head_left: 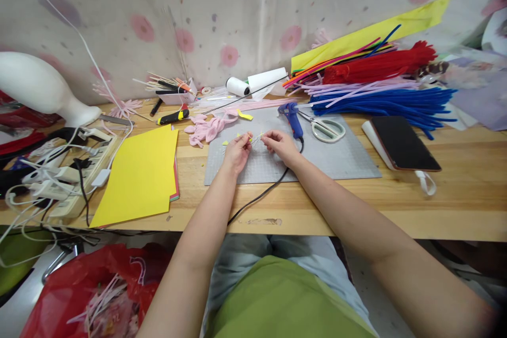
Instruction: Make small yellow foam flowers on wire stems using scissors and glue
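Both hands meet over a grey cutting mat (pixel 336 161) on the wooden desk. My left hand (pixel 237 150) is closed in a pinch on a small yellow piece with thin pale strands (pixel 255 140) sticking out. My right hand (pixel 279 143) pinches the other end of those strands. Tiny yellow scraps lie on the mat beside my left hand. A blue glue gun (pixel 291 116) lies just behind my right hand, its black cord running under my right wrist. White scissors (pixel 327 129) rest to its right.
Yellow paper sheets (pixel 138 174) lie left of the mat, with a power strip (pixel 75 171) and tangled cables further left. Pink pieces (pixel 206 129), a yellow-black knife (pixel 173 116), bundled pipe cleaners (pixel 380 90), a phone (pixel 402 142) and a red bag (pixel 91 290) below the desk.
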`<state>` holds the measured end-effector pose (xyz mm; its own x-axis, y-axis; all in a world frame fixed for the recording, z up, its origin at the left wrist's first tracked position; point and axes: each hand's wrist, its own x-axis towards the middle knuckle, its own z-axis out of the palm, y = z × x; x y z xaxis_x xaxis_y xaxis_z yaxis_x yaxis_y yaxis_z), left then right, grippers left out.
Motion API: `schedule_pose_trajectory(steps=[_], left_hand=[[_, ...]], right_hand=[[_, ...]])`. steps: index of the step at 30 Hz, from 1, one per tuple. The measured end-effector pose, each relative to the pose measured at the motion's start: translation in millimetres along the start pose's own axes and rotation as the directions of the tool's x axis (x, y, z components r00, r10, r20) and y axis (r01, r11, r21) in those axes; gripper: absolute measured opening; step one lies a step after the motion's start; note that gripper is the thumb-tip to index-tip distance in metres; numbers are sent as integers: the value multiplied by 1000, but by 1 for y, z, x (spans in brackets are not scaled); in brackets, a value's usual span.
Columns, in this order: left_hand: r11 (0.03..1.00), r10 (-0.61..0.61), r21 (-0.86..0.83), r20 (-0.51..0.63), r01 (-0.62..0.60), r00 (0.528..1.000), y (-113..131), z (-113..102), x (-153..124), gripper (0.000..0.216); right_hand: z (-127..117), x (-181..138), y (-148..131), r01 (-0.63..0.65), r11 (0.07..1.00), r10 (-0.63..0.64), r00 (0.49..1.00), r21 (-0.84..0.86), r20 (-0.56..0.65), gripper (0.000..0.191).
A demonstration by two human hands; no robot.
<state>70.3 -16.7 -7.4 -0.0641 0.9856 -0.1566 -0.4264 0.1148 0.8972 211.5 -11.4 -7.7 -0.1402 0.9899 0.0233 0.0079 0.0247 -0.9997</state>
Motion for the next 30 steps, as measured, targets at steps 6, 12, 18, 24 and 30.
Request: schedule_pose_trajectory(steps=[6,12,18,24,30], left_hand=[[971,-80,-230,-82,59,993,10,9,-9,9],[963,-62,-265,-36,51,997,4,9,-8,10],[974,-62,-220,-35,53,997,1,10,-6,8],[975,-53,-217,-33,44,998,1,11,-7,8],[978,-23,-207,-45,13,999,1,10,-6,13]], right_hand=[[0,0,2,-7,1000,7,1000,-9,-1,31],[3,-4,-3,40,999,-39,998,-30,40,29],[10,-6,-5,152,979,-140,986,-137,94,29],[12,-5,-3,170,955,-151,984,-242,98,29],[9,-3,-1,134,973,-117,988,-187,103,31]])
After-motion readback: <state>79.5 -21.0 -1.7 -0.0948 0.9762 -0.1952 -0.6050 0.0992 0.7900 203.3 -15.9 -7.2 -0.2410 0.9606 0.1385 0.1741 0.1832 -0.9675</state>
